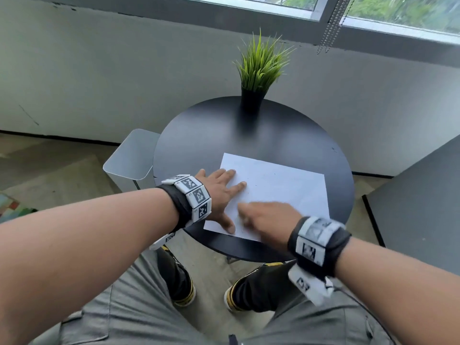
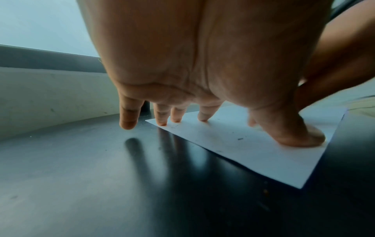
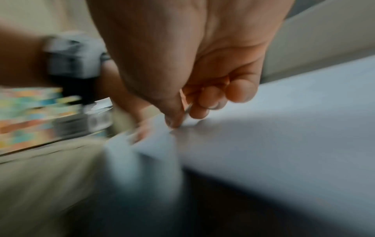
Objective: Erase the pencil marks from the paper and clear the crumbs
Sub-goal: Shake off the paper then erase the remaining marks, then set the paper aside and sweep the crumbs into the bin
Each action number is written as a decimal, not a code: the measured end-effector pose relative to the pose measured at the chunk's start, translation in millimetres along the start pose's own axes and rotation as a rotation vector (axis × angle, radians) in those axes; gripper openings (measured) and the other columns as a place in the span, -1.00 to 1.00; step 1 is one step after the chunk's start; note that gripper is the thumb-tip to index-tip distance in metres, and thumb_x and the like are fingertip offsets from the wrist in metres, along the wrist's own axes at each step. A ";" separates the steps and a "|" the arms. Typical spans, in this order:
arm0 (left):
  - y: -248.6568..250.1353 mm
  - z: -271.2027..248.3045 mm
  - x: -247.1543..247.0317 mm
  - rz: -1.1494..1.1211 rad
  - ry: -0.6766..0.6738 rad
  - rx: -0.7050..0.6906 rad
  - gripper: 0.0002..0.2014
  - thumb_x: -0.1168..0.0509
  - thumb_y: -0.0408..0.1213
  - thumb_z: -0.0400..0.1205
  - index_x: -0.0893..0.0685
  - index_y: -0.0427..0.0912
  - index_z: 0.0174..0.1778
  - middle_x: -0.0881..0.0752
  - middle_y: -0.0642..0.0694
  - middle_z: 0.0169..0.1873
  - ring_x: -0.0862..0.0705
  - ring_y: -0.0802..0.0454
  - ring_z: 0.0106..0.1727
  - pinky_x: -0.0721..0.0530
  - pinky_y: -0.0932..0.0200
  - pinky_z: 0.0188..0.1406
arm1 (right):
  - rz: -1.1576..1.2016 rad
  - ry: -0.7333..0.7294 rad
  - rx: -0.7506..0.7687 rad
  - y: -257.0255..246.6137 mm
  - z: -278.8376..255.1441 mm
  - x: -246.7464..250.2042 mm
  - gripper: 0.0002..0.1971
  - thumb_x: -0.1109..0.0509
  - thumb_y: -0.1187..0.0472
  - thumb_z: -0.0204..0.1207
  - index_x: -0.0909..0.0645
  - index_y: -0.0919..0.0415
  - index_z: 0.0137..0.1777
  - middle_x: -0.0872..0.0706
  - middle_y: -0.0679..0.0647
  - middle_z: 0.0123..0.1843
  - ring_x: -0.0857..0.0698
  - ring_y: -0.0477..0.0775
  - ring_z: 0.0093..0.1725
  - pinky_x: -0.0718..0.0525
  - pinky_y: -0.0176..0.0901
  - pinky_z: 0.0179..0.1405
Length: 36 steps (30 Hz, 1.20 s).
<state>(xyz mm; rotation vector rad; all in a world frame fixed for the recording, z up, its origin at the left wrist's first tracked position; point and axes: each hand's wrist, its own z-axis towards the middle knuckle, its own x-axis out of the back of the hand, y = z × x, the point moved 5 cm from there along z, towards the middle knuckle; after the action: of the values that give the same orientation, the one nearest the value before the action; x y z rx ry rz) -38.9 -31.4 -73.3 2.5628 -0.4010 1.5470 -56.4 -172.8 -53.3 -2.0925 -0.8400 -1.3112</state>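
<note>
Here, at a round black tabletop (image 1: 286, 135), I pin a white sheet of paper (image 1: 286, 188) with my left hand (image 1: 219, 192), fingers straight and spread, so the sheet should not slide under rubbing. My right hand (image 1: 268, 220) works at the sheet's near edge, its fingers curled and pinched on a small pale object (image 3: 187, 110) that I take for the eraser, though motion blur keeps me from being sure. The paper lies on the near half of the tabletop, one corner jutting just past the rim toward me. A potted grass plant (image 1: 258, 70) stands at the far edge, well apart from the work.

From the head view the page reads almost blank, with only faint specks. The left wrist view shows more: short dark flecks (image 2: 240, 138) lie on the sheet between thumb and fingertips, either leftover pencil or crumbs, I cannot tell which, and the little finger (image 2: 129, 115) lands on bare tabletop beside the paper's corner while the others press the sheet. The right wrist view alone shows the pinch, thumb against fingertips right at the paper's surface; I judge the erasing still under way, and the crumbs not yet cleared
</note>
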 end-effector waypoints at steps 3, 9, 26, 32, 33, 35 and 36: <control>-2.4 -3.3 -0.2 -0.002 0.002 0.001 0.29 -0.35 0.58 0.30 0.15 0.06 0.78 0.20 -0.09 0.78 0.14 -0.10 0.78 -0.12 -0.46 0.63 | 0.052 0.024 -0.364 96.7 3.6 18.0 -0.83 -0.15 0.11 0.67 -0.36 0.12 0.20 -0.66 0.23 0.22 -0.64 0.27 0.07 -0.50 -0.02 -0.06; -16.4 -22.3 -0.5 -0.075 0.058 0.054 -0.06 -0.43 0.37 0.43 -0.19 0.20 0.68 -0.08 -0.11 0.73 -0.15 -0.14 0.71 -0.30 -0.24 0.61 | 0.501 0.311 -0.741 224.8 -36.3 23.8 -0.85 -0.39 0.07 0.58 -0.52 0.11 -0.09 -0.70 0.26 -0.13 -0.62 0.20 -0.27 -0.64 0.01 -0.20; -29.7 -31.0 -3.1 -0.439 0.139 0.416 -0.26 -0.45 0.33 0.46 -0.41 -0.13 0.33 -0.48 -0.18 0.29 -0.54 -0.23 0.38 -0.53 -0.05 0.25 | 0.168 0.104 -0.614 150.0 10.9 16.0 -0.34 -0.33 -0.18 0.51 -0.31 0.01 0.57 -0.39 0.15 0.52 -0.39 0.26 0.50 -0.46 0.20 0.41; -41.8 -25.1 -7.8 -0.685 0.189 0.459 -0.41 -0.43 -0.18 0.60 -0.39 -0.09 0.53 -0.57 -0.20 0.41 -0.57 -0.24 0.40 -0.55 -0.01 0.28 | 0.270 0.084 -0.637 144.5 15.7 21.7 -0.45 -0.41 -0.18 0.42 -0.49 0.04 0.35 -0.46 0.20 0.35 -0.56 0.31 0.27 -0.57 0.07 0.20; -46.6 -25.3 -6.0 -0.731 0.209 0.470 -0.40 -0.42 -0.23 0.61 -0.38 -0.10 0.56 -0.59 -0.19 0.41 -0.58 -0.25 0.40 -0.55 0.00 0.31 | 0.283 0.086 -0.631 144.8 15.1 21.8 -0.44 -0.41 -0.17 0.45 -0.48 0.04 0.40 -0.46 0.20 0.37 -0.57 0.30 0.28 -0.56 0.05 0.21; -55.2 -26.2 2.3 -0.855 0.256 0.467 -0.40 -0.42 -0.30 0.58 -0.43 -0.14 0.56 -0.63 -0.19 0.37 -0.62 -0.26 0.37 -0.59 -0.02 0.33 | 0.325 0.098 -0.618 146.2 12.2 22.5 -0.41 -0.40 -0.12 0.53 -0.42 0.08 0.51 -0.45 0.20 0.44 -0.55 0.27 0.35 -0.51 0.01 0.27; -59.3 -26.8 8.5 -0.941 0.286 0.445 -0.42 -0.43 -0.32 0.53 -0.50 -0.12 0.50 -0.68 -0.18 0.31 -0.67 -0.27 0.30 -0.64 -0.07 0.31 | 0.365 0.114 -0.611 147.8 11.6 23.3 -0.39 -0.40 -0.10 0.55 -0.39 0.11 0.54 -0.46 0.19 0.48 -0.53 0.24 0.40 -0.49 -0.02 0.31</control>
<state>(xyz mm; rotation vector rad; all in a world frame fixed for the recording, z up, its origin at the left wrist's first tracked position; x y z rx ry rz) -40.9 30.3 -51.2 2.1312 1.1172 1.6223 67.1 -258.1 -52.3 -2.4300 0.0204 -1.5873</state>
